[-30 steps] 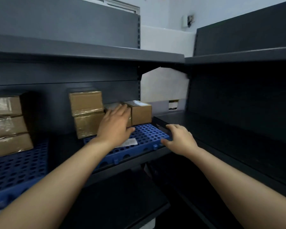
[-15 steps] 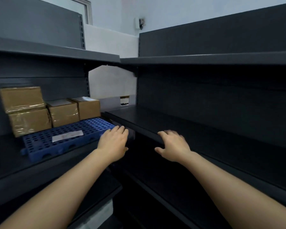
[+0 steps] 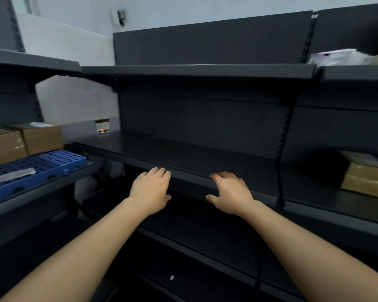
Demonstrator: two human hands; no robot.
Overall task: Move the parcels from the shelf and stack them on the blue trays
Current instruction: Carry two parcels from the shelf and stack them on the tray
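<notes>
My left hand and my right hand hover palm down at the front edge of a bare dark shelf, fingers spread, holding nothing. A blue perforated tray lies on the left shelf unit with two brown cardboard parcels at its back. On the right shelf unit sits a tape-wrapped brown parcel, partly cut off by the frame edge.
Dark metal shelving surrounds me on three sides. White packages lie on the upper right shelf. A white label rests on the blue tray. Lower shelves below my arms are dark.
The view has swung right, from the blue tray and its parcels to the middle shelf unit. Both hands left the tray area and now hover at the middle shelf's front edge.
</notes>
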